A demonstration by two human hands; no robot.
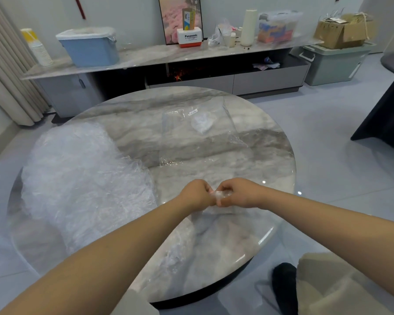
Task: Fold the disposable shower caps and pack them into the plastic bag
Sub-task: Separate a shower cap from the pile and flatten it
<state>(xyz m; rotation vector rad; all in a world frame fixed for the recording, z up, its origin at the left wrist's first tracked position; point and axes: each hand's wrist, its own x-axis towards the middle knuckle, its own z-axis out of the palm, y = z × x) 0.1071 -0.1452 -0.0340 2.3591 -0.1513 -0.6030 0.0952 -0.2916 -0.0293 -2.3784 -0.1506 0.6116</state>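
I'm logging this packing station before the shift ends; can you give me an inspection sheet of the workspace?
Surface: round marble table, glossy.
Job's things: pile of caps on the table's left; clear bag lying flat further back, one folded cap inside; small cap being folded.
Clutter: nothing seen on the table.
Hands: left hand and right hand both pinch the small cap.
Cables: nothing seen.
Surroundings: long shelf with blue bin and boxes.

Marble table (248, 226) bears cap pile (82, 178), plastic bag (198, 133).
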